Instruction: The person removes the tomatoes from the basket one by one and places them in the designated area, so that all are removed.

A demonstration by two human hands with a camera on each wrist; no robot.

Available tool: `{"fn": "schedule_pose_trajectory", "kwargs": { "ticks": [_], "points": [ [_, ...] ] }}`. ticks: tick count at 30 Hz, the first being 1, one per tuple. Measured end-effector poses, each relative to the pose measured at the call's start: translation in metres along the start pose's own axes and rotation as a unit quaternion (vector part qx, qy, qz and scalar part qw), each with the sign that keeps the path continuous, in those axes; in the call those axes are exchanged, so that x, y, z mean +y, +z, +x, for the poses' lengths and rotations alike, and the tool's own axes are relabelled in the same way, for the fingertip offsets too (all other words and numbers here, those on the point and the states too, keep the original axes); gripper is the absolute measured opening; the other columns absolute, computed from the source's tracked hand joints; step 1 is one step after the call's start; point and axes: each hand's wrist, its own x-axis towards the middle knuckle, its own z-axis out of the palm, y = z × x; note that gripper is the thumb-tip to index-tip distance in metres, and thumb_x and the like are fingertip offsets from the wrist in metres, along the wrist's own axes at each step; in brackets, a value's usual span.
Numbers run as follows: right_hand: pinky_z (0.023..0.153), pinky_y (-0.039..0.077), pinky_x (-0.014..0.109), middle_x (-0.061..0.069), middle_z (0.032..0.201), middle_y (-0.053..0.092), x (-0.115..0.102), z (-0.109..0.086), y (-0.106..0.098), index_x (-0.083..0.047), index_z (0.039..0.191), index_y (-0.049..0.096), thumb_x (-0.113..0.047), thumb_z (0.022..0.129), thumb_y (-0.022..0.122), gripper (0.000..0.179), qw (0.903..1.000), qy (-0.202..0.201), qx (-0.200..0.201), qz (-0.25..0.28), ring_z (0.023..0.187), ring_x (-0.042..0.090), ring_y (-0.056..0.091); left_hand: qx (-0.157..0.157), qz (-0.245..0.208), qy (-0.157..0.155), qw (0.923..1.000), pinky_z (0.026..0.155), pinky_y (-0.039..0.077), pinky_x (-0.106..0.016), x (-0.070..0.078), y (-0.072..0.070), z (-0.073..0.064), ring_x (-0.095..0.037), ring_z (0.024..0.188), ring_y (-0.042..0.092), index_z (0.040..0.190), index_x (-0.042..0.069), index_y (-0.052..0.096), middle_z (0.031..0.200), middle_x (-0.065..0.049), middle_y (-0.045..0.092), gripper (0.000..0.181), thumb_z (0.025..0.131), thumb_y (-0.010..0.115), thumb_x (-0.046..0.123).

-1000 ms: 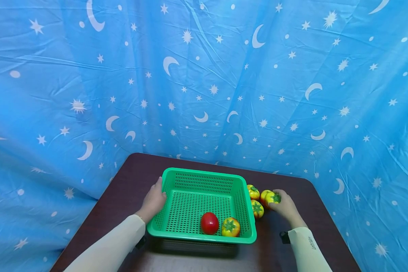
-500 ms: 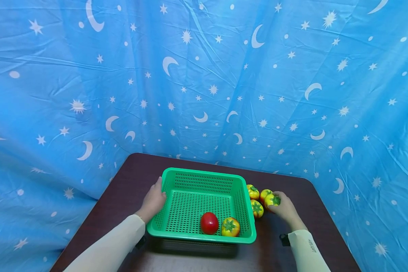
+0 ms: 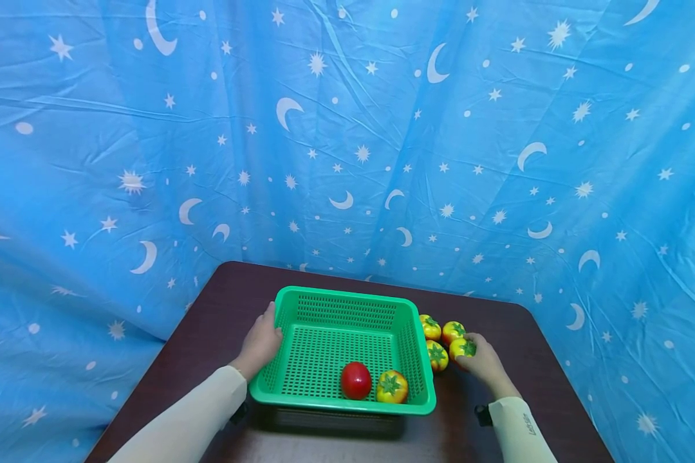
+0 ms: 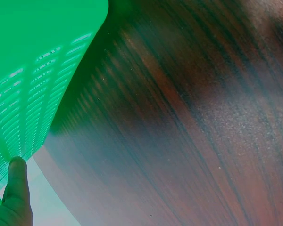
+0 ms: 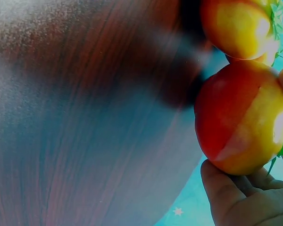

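My left hand [image 3: 262,341] grips the left rim of a green plastic basket [image 3: 347,404], thumb at the rim. In the left wrist view, a finger [image 4: 18,181] lies along the basket's slotted outer wall [image 4: 37,80]. Inside, toward the near right, sit a red tomato [image 3: 356,381] and a yellow-red tomato [image 3: 392,386] with a green leafy top. Right of the basket, my right hand [image 3: 486,365] holds another yellow-red tomato [image 5: 245,120] between thumb and fingers. More such tomatoes [image 3: 437,356] stand close by on its left and behind it.
The dark wooden table [image 3: 324,444] has rounded far corners. A blue curtain [image 3: 347,128] with white moons and stars hangs behind and on both sides. One loose tomato [image 3: 430,327] stands close against the basket's right wall.
My right hand has come slightly nearer and lower with its tomato, which now overlaps the one behind it less. The left hand and the basket stay put.
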Motion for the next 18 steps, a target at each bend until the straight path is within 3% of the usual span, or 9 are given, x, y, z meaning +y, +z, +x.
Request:
{"fn": "schedule_pose_trajectory", "kwargs": {
  "ticks": [18],
  "points": [
    [0.090, 0.046, 0.057, 0.028, 0.129, 0.045, 0.005, 0.001, 0.017, 0.002, 0.134, 0.039, -0.018, 0.081, 0.070, 0.064, 0.9998, 0.013, -0.001, -0.012, 0.106, 0.039, 0.048, -0.006, -0.013, -0.004, 0.9999, 0.096, 0.043, -0.056, -0.001, 0.000, -0.002, -0.040, 0.127, 0.045, 0.152, 0.005, 0.005, 0.142, -0.027, 0.038, 0.066, 0.097, 0.042, 0.011]
  ]
}}
